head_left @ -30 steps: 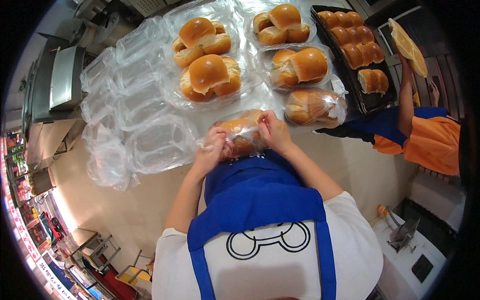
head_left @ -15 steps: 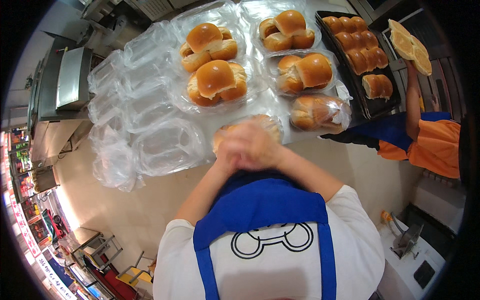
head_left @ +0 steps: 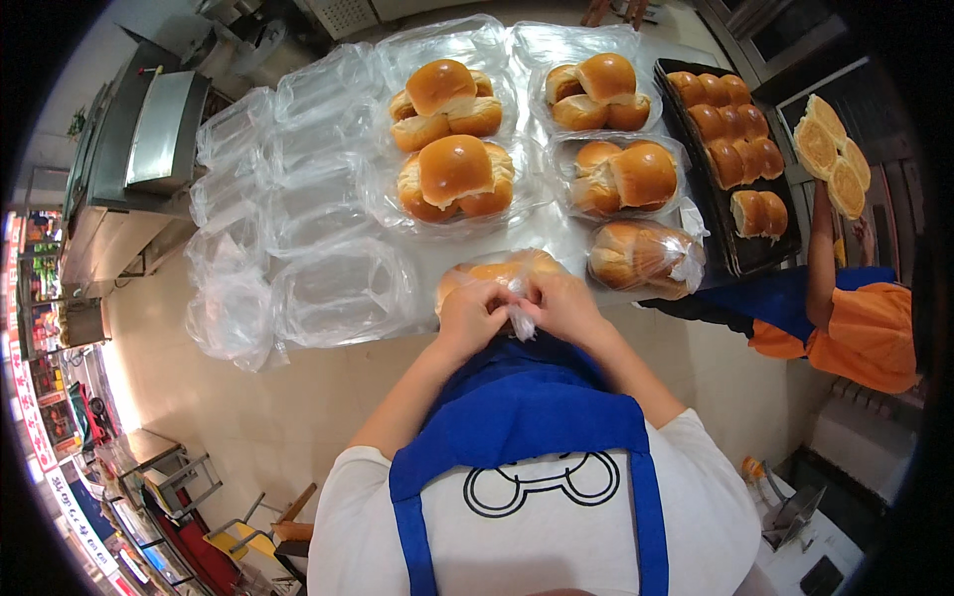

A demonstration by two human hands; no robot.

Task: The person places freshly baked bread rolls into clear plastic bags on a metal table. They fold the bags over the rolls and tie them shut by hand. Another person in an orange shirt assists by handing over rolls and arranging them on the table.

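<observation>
At the table's near edge lies a clear plastic bag of bread buns, its gathered neck pointing toward me. My left hand pinches the neck from one side. From the other side my right hand pinches it too, the fingertips of both nearly meeting. A twisted tail of plastic hangs out below the fingers. The buns are partly hidden behind my hands. Just right of them rests another bag of buns, its plastic bunched at one end.
Golden buns sit piled on open bags at the table's middle and right. Several empty clear bags cover the left side. A black tray holds more buns. At the right, a person in orange holds up a cluster of buns.
My hands were blurred and clasped together over the bag; now they are apart, pinching its neck. The view has shifted slightly, and the person at right holds the bun cluster turned a little differently.
</observation>
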